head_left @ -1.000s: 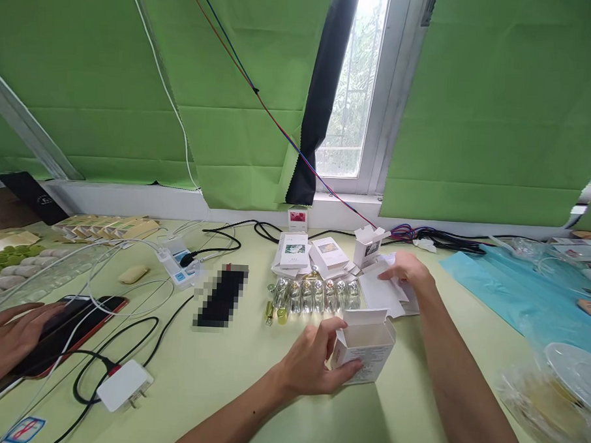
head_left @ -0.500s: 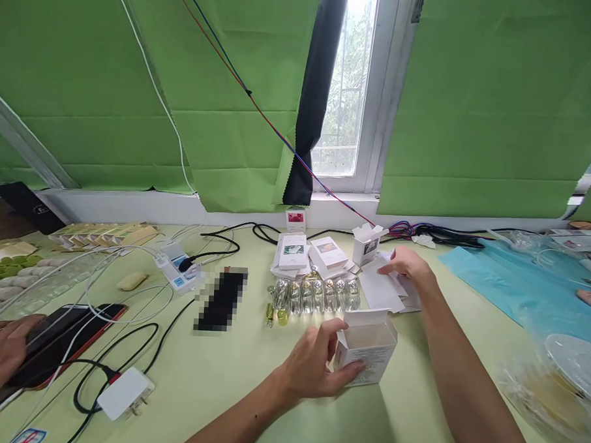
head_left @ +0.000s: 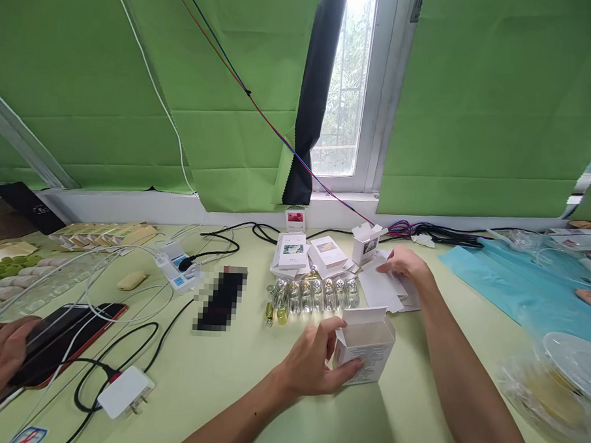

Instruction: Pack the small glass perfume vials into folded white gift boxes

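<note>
A small white cardboard box (head_left: 365,362) stands on the table with its top flap up and printed text on its front. My left hand (head_left: 313,359) grips its left side, thumb on the front. Farther back, my right hand (head_left: 406,264) has its fingers curled at the edge of a flat white card piece (head_left: 378,287), in a small pile. Just left of that pile stands a row of several clear glass bottles (head_left: 316,295). A white box with raised flaps (head_left: 366,243) is behind my right hand's fingertips.
Flat white boxes with pictures (head_left: 291,253) lie behind the bottles. At left, another person's hand (head_left: 6,349) rests on a phone (head_left: 60,342) among cables and a white charger (head_left: 126,392). Blue plastic sheeting (head_left: 489,276) and a clear-wrapped round container (head_left: 571,364) lie at right.
My left hand and the box have shifted very slightly left. My right hand stays at the white card pile, nearly unmoved.
</note>
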A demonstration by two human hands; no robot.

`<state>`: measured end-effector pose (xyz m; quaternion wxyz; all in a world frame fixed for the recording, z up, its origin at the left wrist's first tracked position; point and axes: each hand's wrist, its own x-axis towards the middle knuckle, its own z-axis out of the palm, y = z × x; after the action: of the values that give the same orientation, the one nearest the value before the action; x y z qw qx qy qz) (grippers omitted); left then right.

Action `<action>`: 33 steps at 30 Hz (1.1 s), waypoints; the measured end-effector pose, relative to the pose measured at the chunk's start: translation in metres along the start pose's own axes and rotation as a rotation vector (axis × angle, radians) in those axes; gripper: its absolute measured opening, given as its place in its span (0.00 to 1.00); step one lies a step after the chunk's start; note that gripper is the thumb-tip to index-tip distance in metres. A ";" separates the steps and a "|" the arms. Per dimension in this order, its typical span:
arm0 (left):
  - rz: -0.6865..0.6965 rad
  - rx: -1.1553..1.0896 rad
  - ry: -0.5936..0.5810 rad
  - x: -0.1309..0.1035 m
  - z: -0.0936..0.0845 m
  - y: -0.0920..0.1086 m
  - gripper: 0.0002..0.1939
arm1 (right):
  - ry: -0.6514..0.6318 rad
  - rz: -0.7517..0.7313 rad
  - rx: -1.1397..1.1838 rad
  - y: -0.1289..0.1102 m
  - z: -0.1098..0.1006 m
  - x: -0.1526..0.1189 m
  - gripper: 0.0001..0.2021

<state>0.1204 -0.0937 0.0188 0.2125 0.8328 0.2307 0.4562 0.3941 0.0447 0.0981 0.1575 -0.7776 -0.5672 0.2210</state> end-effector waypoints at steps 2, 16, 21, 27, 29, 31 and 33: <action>0.002 -0.003 -0.006 0.000 0.000 -0.001 0.28 | -0.056 0.019 -0.005 -0.002 -0.002 -0.002 0.18; 0.024 0.071 0.010 0.004 -0.010 -0.003 0.28 | -0.174 -0.009 0.127 -0.008 -0.026 -0.021 0.22; 0.022 0.099 0.023 0.012 -0.025 -0.006 0.31 | -0.160 -0.028 0.139 -0.016 -0.038 -0.035 0.22; 0.017 0.065 0.042 0.020 -0.043 -0.010 0.29 | -0.105 -0.039 0.124 -0.024 -0.059 -0.057 0.19; 0.004 0.081 0.051 0.022 -0.046 -0.013 0.28 | -0.063 -0.042 0.113 -0.026 -0.065 -0.065 0.19; 0.004 0.113 0.058 0.022 -0.048 -0.016 0.26 | -0.008 -0.067 0.111 -0.026 -0.070 -0.072 0.19; 0.002 0.152 0.063 0.023 -0.050 -0.019 0.26 | 0.030 -0.114 0.130 -0.027 -0.073 -0.078 0.21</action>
<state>0.0847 -0.0585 0.0480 0.1405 0.8320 0.2703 0.4637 0.3903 -0.0213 0.1869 0.2286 -0.7354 -0.5927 0.2361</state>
